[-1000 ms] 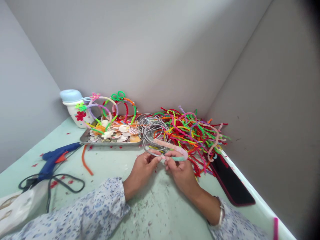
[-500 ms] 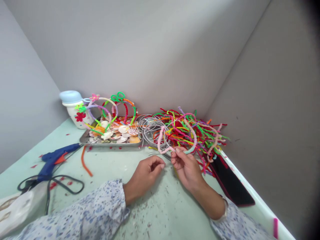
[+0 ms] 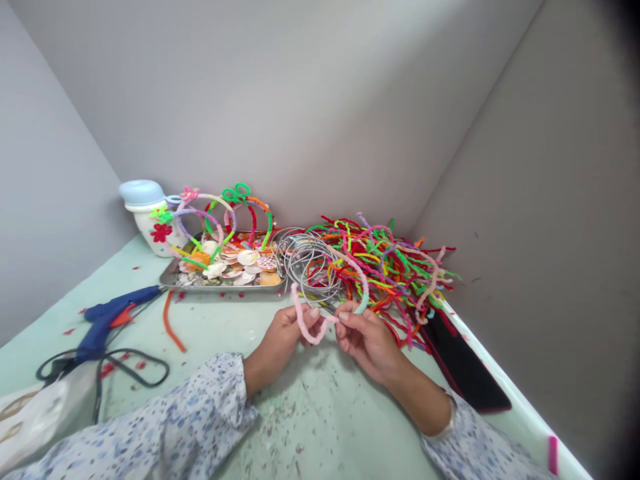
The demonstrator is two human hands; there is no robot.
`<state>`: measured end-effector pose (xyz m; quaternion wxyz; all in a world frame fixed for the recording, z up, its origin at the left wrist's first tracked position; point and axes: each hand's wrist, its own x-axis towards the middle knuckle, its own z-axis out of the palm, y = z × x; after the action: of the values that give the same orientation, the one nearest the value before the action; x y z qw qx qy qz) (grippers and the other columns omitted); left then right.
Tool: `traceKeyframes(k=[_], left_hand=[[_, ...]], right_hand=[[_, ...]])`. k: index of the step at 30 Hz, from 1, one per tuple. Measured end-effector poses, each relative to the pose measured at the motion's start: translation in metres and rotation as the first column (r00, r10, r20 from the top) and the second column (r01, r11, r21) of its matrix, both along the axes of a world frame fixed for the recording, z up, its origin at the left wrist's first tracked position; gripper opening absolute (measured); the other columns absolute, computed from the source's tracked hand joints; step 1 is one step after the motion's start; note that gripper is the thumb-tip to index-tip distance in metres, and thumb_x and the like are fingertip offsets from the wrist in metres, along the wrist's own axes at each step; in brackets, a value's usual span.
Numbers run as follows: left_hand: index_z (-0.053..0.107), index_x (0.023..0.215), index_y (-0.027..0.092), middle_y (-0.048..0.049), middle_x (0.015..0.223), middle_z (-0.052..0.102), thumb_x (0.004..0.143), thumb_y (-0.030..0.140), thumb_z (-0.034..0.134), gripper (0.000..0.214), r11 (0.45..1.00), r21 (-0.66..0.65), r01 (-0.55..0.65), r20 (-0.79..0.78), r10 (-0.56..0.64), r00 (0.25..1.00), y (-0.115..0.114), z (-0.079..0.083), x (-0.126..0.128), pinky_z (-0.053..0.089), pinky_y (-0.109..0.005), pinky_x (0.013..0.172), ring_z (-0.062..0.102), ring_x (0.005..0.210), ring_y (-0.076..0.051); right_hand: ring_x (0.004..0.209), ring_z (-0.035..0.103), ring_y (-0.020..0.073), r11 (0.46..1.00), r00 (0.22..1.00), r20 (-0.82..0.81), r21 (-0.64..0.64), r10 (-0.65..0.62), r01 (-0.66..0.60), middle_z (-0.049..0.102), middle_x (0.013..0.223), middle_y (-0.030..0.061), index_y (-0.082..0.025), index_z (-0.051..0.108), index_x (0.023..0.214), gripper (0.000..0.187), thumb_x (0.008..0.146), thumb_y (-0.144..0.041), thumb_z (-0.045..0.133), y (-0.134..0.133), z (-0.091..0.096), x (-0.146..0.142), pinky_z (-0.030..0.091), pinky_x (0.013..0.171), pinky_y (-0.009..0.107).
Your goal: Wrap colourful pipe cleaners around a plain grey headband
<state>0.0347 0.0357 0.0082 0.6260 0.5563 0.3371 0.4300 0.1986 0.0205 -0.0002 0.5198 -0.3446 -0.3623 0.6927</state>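
A headband-like hoop covered in pink and pale-blue pipe cleaner [image 3: 364,283] rises from my right hand [image 3: 367,340]. Thumb and fingers of that hand are pinched on it near the blue stretch. From the pinch, a curved pink pipe cleaner end [image 3: 311,339] bends left and up. My left hand [image 3: 283,340] lies behind this pink end, its fingers curled together and thumb tip inside the bend. The strand crosses in front of those fingers, so I cannot tell whether they grip it.
A metal tray [image 3: 225,288] of seashells and finished hoops stands behind, beside a white lidded cup [image 3: 150,217]. Coiled wire [image 3: 305,267] and a pipe cleaner heap [image 3: 395,260] lie beyond my hands. At left is a blue glue gun [image 3: 103,317]; at right, a black flat object [image 3: 467,367].
The pink and blue hoop has come down and left with my right hand's grip. My left hand has moved slightly up to the bent pink end, and both hands are closer together.
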Motion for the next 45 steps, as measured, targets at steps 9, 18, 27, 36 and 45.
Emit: traceKeyframes(k=[9,18,27,36,45], left_hand=[[0.055,0.059,0.017,0.0007,0.052,0.045,0.080,0.052,0.054,0.041,0.998,-0.035,0.056,-0.136,-0.060,0.989,0.003,-0.006,0.000,0.025,-0.025,0.045,0.035,0.047,-0.010],[0.054,0.054,0.018,0.0014,0.049,0.044,0.077,0.046,0.057,0.036,0.995,-0.059,0.078,-0.169,-0.087,0.982,0.010,-0.015,0.000,0.026,-0.027,0.047,0.035,0.044,-0.009],[0.051,0.060,0.017,0.0031,0.051,0.039,0.078,0.044,0.057,0.032,0.994,-0.056,0.095,-0.119,-0.101,0.988,0.001,-0.003,-0.001,0.020,-0.025,0.047,0.030,0.047,-0.009],[0.049,0.061,0.015,0.0031,0.054,0.039,0.079,0.042,0.055,0.034,0.995,-0.034,0.096,-0.168,-0.101,0.981,0.003,-0.003,0.000,0.023,-0.025,0.051,0.031,0.052,-0.009],[0.047,0.060,0.015,0.0038,0.055,0.037,0.076,0.043,0.056,0.034,0.996,-0.042,0.081,-0.163,-0.087,0.983,0.002,0.001,0.002,0.022,-0.026,0.052,0.030,0.053,-0.009]], right_hand=[[0.042,0.042,0.0073,0.999,0.982,0.188,0.049,-0.010,0.001,0.053,0.054,-0.0057,-0.019,0.055,0.084,0.013,0.074,-0.026,0.060,-0.003,0.000,0.001,0.031,0.041,0.018],[0.044,0.041,0.0080,0.991,0.956,0.292,0.130,-0.021,-0.018,0.050,0.054,-0.0061,-0.019,0.053,0.083,0.009,0.075,-0.023,0.056,-0.003,-0.001,0.001,0.031,0.045,0.020],[0.044,0.038,0.0074,0.977,0.929,0.364,0.211,-0.071,-0.008,0.046,0.051,-0.0079,-0.019,0.051,0.079,0.004,0.076,-0.019,0.053,-0.006,0.003,-0.002,0.029,0.046,0.021],[0.045,0.034,0.0078,0.963,0.883,0.456,0.267,-0.112,-0.015,0.041,0.051,-0.0086,-0.019,0.048,0.078,0.004,0.075,-0.019,0.050,-0.006,0.004,-0.003,0.027,0.044,0.021],[0.048,0.033,0.0079,0.922,0.822,0.531,0.388,-0.205,-0.020,0.040,0.057,-0.0077,-0.020,0.050,0.079,0.007,0.076,-0.014,0.048,-0.006,-0.002,0.000,0.028,0.045,0.021]])
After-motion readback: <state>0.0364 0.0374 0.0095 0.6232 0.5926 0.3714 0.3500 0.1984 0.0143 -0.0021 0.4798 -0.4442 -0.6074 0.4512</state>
